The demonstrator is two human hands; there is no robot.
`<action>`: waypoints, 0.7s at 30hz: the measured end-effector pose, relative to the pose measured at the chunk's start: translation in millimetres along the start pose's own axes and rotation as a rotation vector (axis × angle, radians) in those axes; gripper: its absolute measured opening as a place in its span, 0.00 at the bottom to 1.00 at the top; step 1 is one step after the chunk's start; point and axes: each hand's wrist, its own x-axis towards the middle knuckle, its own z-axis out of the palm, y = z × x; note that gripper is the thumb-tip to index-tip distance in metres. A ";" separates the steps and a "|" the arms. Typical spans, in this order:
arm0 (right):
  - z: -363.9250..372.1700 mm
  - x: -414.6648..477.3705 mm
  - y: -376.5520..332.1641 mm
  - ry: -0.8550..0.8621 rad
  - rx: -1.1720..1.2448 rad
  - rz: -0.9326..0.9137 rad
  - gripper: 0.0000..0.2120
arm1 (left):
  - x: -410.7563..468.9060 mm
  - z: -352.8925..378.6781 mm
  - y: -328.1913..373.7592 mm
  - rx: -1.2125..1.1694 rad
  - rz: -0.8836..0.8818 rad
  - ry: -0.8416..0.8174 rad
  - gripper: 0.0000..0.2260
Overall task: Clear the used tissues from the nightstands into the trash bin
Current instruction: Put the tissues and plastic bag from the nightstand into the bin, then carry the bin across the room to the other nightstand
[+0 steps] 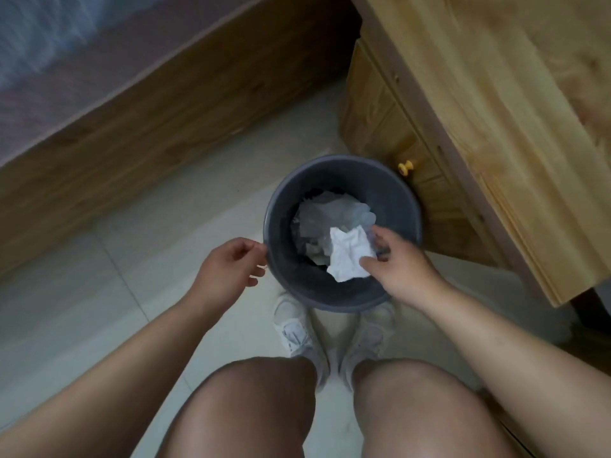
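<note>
Head camera, looking steeply down past the person's bare knees and white shoes [295, 325] at a pale tiled floor [99, 259]. At mid-frame stands the round grey trash bin [344, 173], just beside the wooden nightstand [479, 104] that fills the upper right; a wooden bed frame [139, 127] runs across the upper left.

The right hand [401, 261] reaches in from the lower right and pinches a crumpled white tissue [350, 252] between thumb and fingertips, the other fingers loosely curled. The tissue hangs inside the circle of the bin's rim, above the pale wad of paper [330, 213] already lying at the bottom. It is roughly as wide as it is long, so no clear long axis shows. The left hand [231, 264] is at the bin's left rim, fingers loosely curled, holding nothing; whether its fingertips actually touch the rim I cannot tell.

The drop turns on one thing: the tissue lies straight over the bin's mouth, so letting go should be enough, and the right hand alone does it.

No brand, label or readable writing shows anywhere; the only marking is a small yellow knob [405, 167] on the nightstand front.
</note>
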 end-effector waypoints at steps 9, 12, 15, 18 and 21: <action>-18.1 -28.2 29.8 0.341 0.113 0.035 0.06 | -12.8 0.1 0.6 0.073 0.007 0.055 0.10; -23.8 -30.4 40.9 0.429 0.147 0.171 0.07 | -6.4 3.9 6.8 0.155 0.011 0.015 0.24; -23.8 -17.4 51.3 0.390 0.217 0.304 0.19 | 8.9 11.5 9.5 0.195 0.031 -0.070 0.29; -18.9 0.3 51.8 0.212 0.324 0.318 0.22 | 29.0 18.6 9.9 0.120 0.034 -0.094 0.19; -15.3 8.2 47.6 0.188 0.266 0.268 0.04 | 40.2 18.9 15.5 0.087 -0.019 -0.049 0.11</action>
